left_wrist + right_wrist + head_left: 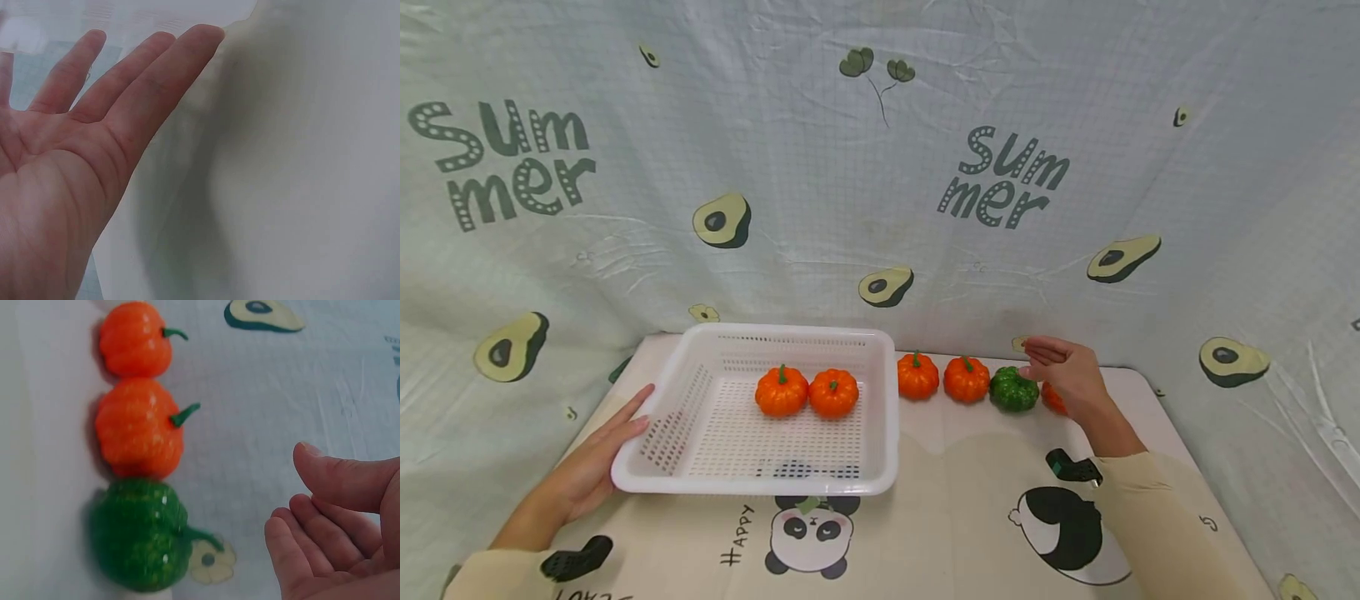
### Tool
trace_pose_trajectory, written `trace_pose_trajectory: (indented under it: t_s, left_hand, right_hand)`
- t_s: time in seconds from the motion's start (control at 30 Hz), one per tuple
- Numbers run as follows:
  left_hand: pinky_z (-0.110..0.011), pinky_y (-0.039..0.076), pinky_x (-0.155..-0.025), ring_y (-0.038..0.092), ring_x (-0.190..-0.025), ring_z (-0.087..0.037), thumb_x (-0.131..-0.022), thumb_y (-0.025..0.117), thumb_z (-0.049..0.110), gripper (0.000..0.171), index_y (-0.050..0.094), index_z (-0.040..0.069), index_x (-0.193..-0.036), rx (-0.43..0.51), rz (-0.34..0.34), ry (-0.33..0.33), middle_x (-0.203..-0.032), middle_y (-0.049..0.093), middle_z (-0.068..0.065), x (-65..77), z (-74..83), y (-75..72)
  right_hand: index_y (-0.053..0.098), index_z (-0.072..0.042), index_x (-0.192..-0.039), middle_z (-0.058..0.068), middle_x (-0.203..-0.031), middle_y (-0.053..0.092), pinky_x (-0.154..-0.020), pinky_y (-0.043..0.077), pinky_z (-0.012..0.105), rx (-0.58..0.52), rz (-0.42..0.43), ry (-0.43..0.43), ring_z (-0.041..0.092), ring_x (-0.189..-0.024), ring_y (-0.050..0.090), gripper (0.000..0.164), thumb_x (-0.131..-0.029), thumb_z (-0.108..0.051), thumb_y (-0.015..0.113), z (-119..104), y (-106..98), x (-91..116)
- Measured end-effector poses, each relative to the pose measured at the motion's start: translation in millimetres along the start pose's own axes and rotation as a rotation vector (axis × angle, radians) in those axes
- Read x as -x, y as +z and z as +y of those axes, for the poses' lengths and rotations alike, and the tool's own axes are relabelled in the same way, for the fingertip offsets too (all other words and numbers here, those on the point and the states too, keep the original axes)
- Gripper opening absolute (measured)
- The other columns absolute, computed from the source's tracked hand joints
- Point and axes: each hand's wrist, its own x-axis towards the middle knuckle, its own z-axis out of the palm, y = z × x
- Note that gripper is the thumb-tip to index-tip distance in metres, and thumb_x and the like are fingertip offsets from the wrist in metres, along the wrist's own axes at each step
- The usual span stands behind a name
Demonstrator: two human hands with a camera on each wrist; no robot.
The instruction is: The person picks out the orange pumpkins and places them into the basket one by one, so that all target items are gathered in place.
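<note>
A white perforated plastic basket (pixel 752 485) stands on the table with two small orange pumpkins, one (pixel 782 392) beside the other (pixel 833 394), toward its back. My left hand (pixel 597 457) lies along the basket's left side, fingers straight at the rim; the left wrist view shows its palm (pixel 75 137) and extended fingers. To the right, a row holds two orange pumpkins (pixel 967 380), a green pumpkin (pixel 1014 389) and another orange one (pixel 1054 398) partly hidden by my right hand (pixel 1070 377). That hand hovers beside the green pumpkin (pixel 140 534), holding nothing, thumb apart from the fingers.
A pale tablecloth (pixel 955 517) with panda prints covers the table. Behind it hangs a light sheet (pixel 820 167) printed with avocados and lettering, close at the back of the pumpkin row. Black straps sit near both wrists.
</note>
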Motion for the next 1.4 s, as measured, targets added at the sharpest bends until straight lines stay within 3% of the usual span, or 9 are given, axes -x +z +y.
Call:
trace_pose_trajectory:
  t_s: [0.33, 0.53, 0.7, 1.03, 1.23, 1.4]
  left_hand:
    - [-0.036, 0.06, -0.096, 0.057, -0.111, 0.009, -0.113, 0.036, 0.045, 0.065, -0.005, 0.055, -0.161, -0.002, 0.002, 0.018, -0.173, 0.004, -0.013, 1.1, 1.9, -1.8]
    - [-0.04, 0.06, -0.097, 0.057, -0.113, 0.008, -0.113, 0.036, 0.046, 0.064, -0.004, 0.056, -0.161, 0.002, -0.001, 0.026, -0.173, 0.001, -0.015, 1.1, 5.0, -1.3]
    - [-0.04, 0.06, -0.097, 0.057, -0.113, 0.007, -0.113, 0.036, 0.044, 0.064, -0.005, 0.055, -0.162, 0.006, -0.009, 0.029, -0.173, 0.001, -0.015, 0.7, 4.0, -0.5]
    - [-0.038, 0.06, -0.096, 0.057, -0.112, 0.007, -0.113, 0.036, 0.045, 0.065, -0.005, 0.055, -0.161, 0.009, 0.004, 0.02, -0.174, -0.001, -0.017, 1.0, 2.9, 1.0]
    - [-0.036, 0.059, -0.096, 0.056, -0.112, 0.008, -0.112, 0.037, 0.046, 0.065, -0.004, 0.054, -0.162, 0.0, 0.014, 0.018, -0.174, 0.0, -0.018, 0.3, 1.4, 2.5]
    - [-0.038, 0.06, -0.096, 0.056, -0.112, 0.009, -0.112, 0.037, 0.047, 0.064, -0.004, 0.055, -0.162, 0.0, 0.021, 0.021, -0.175, 0.0, -0.019, 0.9, 1.4, 1.5]
  right_hand:
    - [0.045, -0.003, -0.157, 0.019, -0.161, 0.047, -0.111, 0.047, 0.025, 0.115, 0.087, 0.074, 0.034, -0.15, 0.045, 0.063, -0.098, -0.009, 0.068, 29, -31, 1]
    - [0.044, -0.004, -0.157, 0.018, -0.161, 0.048, -0.118, 0.043, 0.041, 0.136, 0.193, 0.129, 0.036, -0.149, 0.047, 0.064, -0.097, -0.007, 0.068, 42, -40, 0]
    - [0.04, -0.003, -0.159, 0.021, -0.164, 0.041, -0.12, 0.039, 0.055, 0.183, 0.25, 0.148, 0.043, -0.152, 0.039, 0.069, -0.096, -0.006, 0.069, 60, -47, -4]
    - [0.022, -0.004, -0.165, 0.026, -0.172, 0.017, -0.126, 0.025, 0.063, 0.209, 0.196, 0.213, 0.049, -0.159, 0.017, 0.089, -0.092, -0.008, 0.073, 95, -51, -14]
    - [0.023, -0.001, -0.164, 0.028, -0.17, 0.021, -0.127, 0.024, 0.063, 0.219, 0.181, 0.22, 0.05, -0.156, 0.022, 0.092, -0.09, -0.009, 0.077, 105, -51, -11]
    - [0.03, 0.0, -0.162, 0.028, -0.168, 0.027, -0.126, 0.027, 0.062, 0.228, 0.22, 0.218, 0.05, -0.154, 0.028, 0.088, -0.089, -0.009, 0.079, 104, -49, -9]
